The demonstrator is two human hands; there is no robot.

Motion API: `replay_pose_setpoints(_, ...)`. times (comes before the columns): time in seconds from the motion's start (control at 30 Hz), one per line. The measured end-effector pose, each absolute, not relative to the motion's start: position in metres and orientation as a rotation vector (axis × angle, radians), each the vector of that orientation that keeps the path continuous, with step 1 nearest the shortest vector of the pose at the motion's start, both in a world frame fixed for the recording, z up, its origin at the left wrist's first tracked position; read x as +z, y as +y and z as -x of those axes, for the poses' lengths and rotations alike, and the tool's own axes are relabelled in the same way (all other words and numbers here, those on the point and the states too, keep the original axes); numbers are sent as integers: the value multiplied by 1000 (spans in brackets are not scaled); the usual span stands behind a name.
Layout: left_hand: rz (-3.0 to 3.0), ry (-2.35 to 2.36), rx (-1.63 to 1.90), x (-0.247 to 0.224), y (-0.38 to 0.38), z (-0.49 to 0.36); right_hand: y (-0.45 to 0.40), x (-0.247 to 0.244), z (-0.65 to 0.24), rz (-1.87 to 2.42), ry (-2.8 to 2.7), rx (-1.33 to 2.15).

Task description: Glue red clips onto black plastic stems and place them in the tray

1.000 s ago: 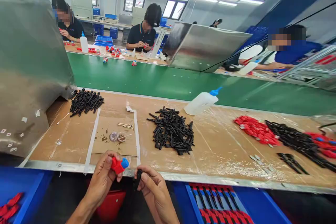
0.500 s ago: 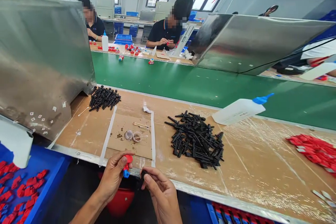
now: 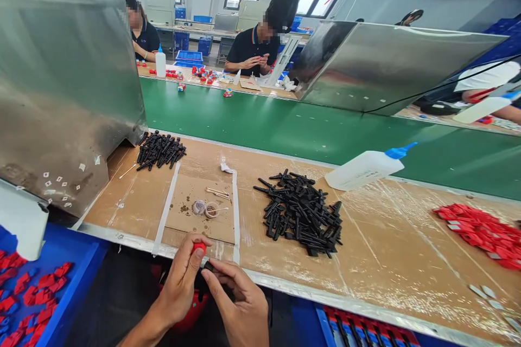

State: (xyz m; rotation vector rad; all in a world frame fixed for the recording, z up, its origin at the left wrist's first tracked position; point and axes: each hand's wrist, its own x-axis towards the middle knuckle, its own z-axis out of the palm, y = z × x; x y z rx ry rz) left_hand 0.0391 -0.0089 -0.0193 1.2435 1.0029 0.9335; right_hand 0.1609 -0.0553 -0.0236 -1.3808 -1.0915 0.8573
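Vs half a sec ago: L hand (image 3: 183, 282) closed tighter round red part (image 3: 199, 248), only a red sliver showing above the thumb; blue tip no longer visible. R hand (image 3: 240, 309) moved in from apart to touching the L, fingertips pinching small black part (image 3: 208, 266) just under the red one. Both parts held at the near bench edge (image 3: 285, 288), in front of the taped cardboard patch (image 3: 185, 217). Judged: two pcs being brought together, join not confirmed since fingers cover the contact.

Containers, L to R:
- Blue bin (image 3: 81, 282), far L below bench: loose red pcs (image 3: 36, 298) scattered in it; white box corner (image 3: 22, 222) at its back edge.
- Red tub (image 3: 195, 306) under the hands: mostly hidden, contents can't tell.
- Two small clear cups (image 3: 205, 210) on the patch, w/ thin sticks beside; contents too small to tell.
- Squeeze bottle (image 3: 366, 165), blue nozzle, lying on its side near the green belt (image 3: 285, 124).
- Blue tray (image 3: 366, 331), lower R below bench: black and red pcs in rows, partly cut off.

Loose on bench, no container: small black pile (image 3: 160, 149) L, big black pile (image 3: 301, 214) centre, red pile (image 3: 480, 230) far R.
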Motion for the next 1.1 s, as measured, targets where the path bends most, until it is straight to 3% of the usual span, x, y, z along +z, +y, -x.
replay_pose_setpoints(0.7, -1387, 861, 1060, -35, -10, -33, -58, -39, -146, 1284, -710, 1088)
replay_pose_setpoints(1.1, -1465, 796, 1158, -38, -12, -34, -66, -33, -134, 1281, -684, 1007)
